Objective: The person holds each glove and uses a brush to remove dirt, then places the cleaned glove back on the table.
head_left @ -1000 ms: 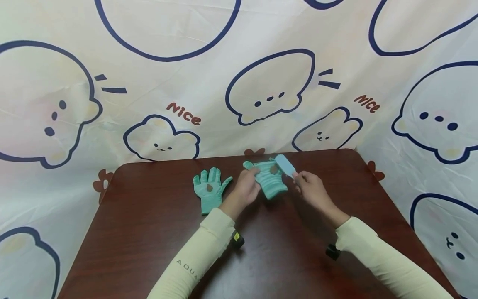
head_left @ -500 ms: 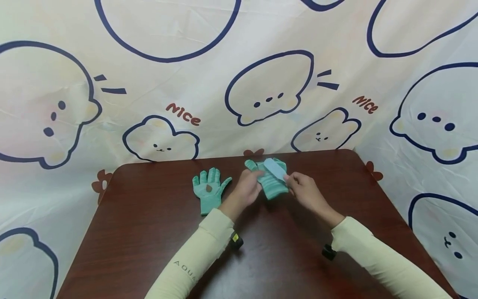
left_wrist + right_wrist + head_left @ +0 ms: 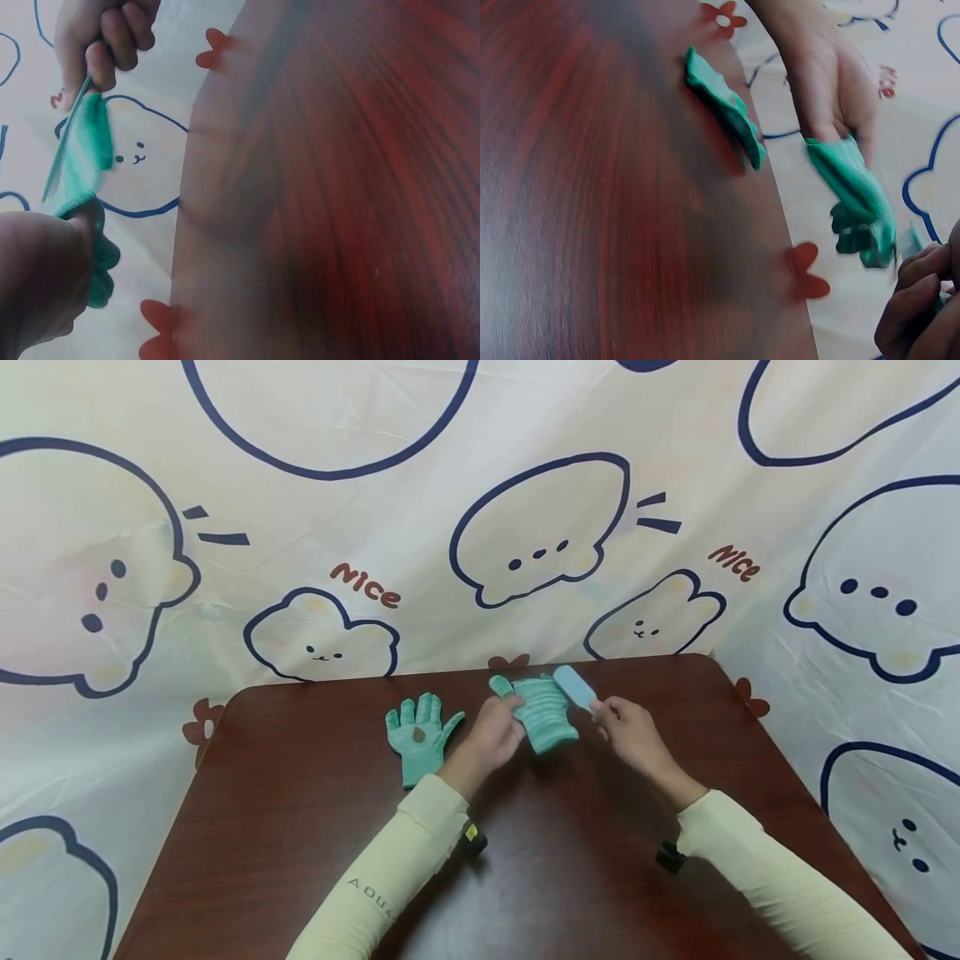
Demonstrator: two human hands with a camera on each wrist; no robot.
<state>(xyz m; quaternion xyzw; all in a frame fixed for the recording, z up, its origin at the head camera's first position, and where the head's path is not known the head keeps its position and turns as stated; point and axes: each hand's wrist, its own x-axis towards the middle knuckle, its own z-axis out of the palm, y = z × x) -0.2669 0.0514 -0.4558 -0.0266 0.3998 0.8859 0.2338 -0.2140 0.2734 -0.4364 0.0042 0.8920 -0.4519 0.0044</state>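
My left hand (image 3: 495,732) pinches a green striped knit glove (image 3: 545,714) by its left side and holds it over the far part of the table. Several of the glove's fingers are folded or turned out of sight. In my right hand (image 3: 633,739) is the handle of a flat light-blue paddle-shaped tool (image 3: 574,687). Its blade lies at the glove's upper right edge; whether they touch I cannot tell. From the left wrist, the tool (image 3: 64,142) appears edge-on along the glove (image 3: 88,150). A second green glove (image 3: 423,752) lies palm up to the left, bearing a brown patch (image 3: 418,734).
A dark red-brown wooden table (image 3: 285,827) lies under both hands. Close behind its far edge hangs a white cloth backdrop (image 3: 420,527) printed with cartoon bears, which also runs along both sides. A small black camera (image 3: 472,839) sits on the left wrist.
The paddle-shaped tool crossed leftward over the held glove, then returned right to its edge. The brown patch seen on that glove earlier no longer shows. The left hand stayed nearly still.
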